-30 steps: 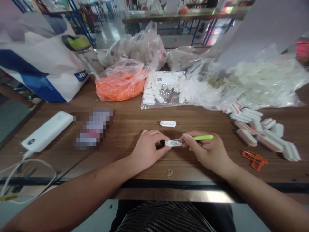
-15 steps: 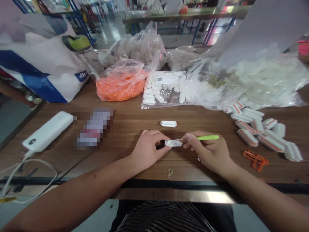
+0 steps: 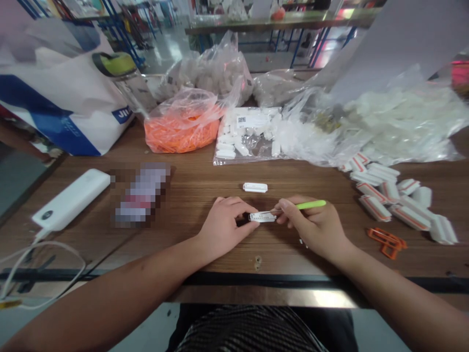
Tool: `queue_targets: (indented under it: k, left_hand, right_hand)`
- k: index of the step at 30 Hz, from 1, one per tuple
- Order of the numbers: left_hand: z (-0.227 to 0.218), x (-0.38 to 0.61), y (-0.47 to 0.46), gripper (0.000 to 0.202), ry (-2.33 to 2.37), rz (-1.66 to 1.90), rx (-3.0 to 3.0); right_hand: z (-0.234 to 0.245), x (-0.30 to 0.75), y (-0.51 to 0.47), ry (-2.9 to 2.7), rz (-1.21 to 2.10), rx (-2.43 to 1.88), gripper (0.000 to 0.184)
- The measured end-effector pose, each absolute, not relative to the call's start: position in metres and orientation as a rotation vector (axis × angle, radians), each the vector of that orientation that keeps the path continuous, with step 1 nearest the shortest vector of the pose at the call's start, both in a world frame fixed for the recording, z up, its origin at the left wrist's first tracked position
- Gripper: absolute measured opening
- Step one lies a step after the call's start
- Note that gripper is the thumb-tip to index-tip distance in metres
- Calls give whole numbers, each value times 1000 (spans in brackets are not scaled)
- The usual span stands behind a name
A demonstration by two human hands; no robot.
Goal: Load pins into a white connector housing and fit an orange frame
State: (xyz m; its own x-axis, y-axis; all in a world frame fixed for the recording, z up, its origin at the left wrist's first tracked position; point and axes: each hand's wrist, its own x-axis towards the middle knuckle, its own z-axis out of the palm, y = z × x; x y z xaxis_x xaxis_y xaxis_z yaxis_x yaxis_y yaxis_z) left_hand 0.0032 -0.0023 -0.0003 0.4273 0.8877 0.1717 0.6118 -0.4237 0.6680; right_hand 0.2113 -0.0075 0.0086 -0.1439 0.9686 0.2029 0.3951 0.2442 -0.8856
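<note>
Lime-green tool handle (image 3: 310,205), orange strips (image 3: 179,135), brown wood-grain tabletop (image 3: 194,195)

You have two hands: your left hand (image 3: 227,227) and your right hand (image 3: 315,230). They share one white tag (image 3: 262,217), and your right hand holds one green pick (image 3: 311,205). On the bench (image 3: 194,195) you have one more tag (image 3: 255,187), one power bank (image 3: 71,199), one bottle (image 3: 126,83), one blurred item (image 3: 142,194), five clear bags (image 3: 182,129), about a dozen red-striped white blocks (image 3: 375,209), and one orange clip (image 3: 386,243).
</note>
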Motion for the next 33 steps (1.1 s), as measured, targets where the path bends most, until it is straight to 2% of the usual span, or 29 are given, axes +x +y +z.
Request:
queue_targets:
  k: [7,25,28,33]
  left_hand:
    - [-1,3,-3,11,1266,714,2178]
    - [-1,2,-3,11,1259,704,2178]
    - [0,3,-3,11,1254,711,2168]
    - [3,4,-4,7,1261,698,2142]
  right_hand:
    - [11,212,-6,-1512,969,-1288,31]
    - [8,212,-3,-1550,984,-1302,34]
    - [10,214,-4,-1682,919,-1287,31]
    - [21,214,-11,-2063,633,-1079,21]
